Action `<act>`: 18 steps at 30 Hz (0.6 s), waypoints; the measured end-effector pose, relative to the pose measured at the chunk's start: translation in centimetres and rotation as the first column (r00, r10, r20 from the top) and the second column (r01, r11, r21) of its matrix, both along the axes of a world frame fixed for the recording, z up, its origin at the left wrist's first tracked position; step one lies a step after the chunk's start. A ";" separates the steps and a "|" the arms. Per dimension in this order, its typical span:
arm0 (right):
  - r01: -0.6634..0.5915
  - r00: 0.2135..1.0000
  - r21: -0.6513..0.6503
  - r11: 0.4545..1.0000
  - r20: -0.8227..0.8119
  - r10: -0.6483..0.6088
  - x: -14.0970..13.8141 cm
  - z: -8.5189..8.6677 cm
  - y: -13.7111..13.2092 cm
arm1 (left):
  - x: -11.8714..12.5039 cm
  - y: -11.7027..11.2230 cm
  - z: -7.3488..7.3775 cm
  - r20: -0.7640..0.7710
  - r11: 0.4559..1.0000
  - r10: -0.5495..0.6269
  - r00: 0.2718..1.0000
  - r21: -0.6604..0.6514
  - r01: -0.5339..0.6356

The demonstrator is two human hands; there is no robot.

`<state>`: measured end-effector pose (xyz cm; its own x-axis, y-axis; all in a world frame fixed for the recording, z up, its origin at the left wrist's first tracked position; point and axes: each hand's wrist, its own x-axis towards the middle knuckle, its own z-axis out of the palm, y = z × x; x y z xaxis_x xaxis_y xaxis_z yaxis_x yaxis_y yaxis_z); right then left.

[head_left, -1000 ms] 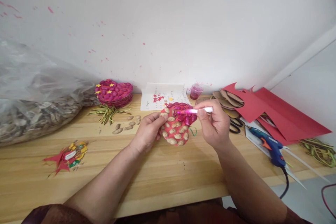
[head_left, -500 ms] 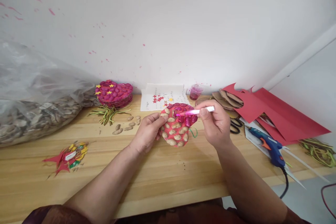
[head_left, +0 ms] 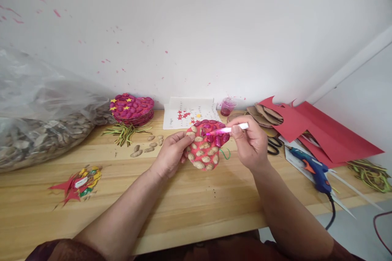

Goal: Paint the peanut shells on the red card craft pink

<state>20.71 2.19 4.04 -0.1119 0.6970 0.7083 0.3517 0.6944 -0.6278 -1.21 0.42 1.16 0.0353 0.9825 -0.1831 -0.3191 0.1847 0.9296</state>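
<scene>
White and flecked with pink, a broad wall (head_left: pixel 196 28) is rising behind a pale wooden table (head_left: pixel 183 208). At the far left, a bulging translucent plastic bag (head_left: pixel 45 104) is holding a heap of brown, shell-like pieces. On the right, cut sheets of bright red paper (head_left: pixel 339 130) are overlapping one another. A printed white paper sheet (head_left: pixel 170 120) is lying at the back, near the wall, and a stack of magenta, nubbly-topped pieces (head_left: pixel 133 108) is sitting between it and the bag. A blue glue gun with an orange trigger (head_left: pixel 318 176) is resting in front of the red sheets.

The right hand (head_left: pixel 250 142) is curling almost closed, its thumb and fingers pinching a slim white brush with a magenta-stained tip. The left hand (head_left: pixel 172 151) is also nearly closed, its thumb pressing on the left edge of a rounded red piece studded with peanuts (head_left: pixel 200 147); most of its fingers are hiding underneath. That piece is sitting between the two hands, in front of the printed sheet, its upper-right peanuts showing wet-looking magenta, the others bare tan.

A clear plastic cup of magenta liquid (head_left: pixel 228 107) is standing by the wall. The brush (head_left: pixel 228 129) is slanting leftward, its tip meeting the magenta area. Loose tan peanuts (head_left: pixel 149 149) are lying beyond the left hand, and small red paper stars (head_left: pixel 183 115) are dotting the printed sheet.
</scene>
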 end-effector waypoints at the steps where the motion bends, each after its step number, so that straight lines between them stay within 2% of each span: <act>1: 0.002 1.000 0.006 1.000 0.000 -0.002 0.0 0.0 0.0 | 0.0 0.0 0.0 -0.004 1.000 -0.001 1.000 0.001 0.001; 8: -0.073 0.994 0.074 0.995 0.084 0.067 -0.5 0.3 -0.2 | 0.2 -0.1 0.1 -0.029 1.000 0.018 0.999 0.020 -0.017; 18: -0.010 0.994 0.082 0.997 0.106 0.001 0.1 0.4 0.1 | 0.0 -0.1 0.3 -0.012 1.000 0.021 1.000 0.016 -0.021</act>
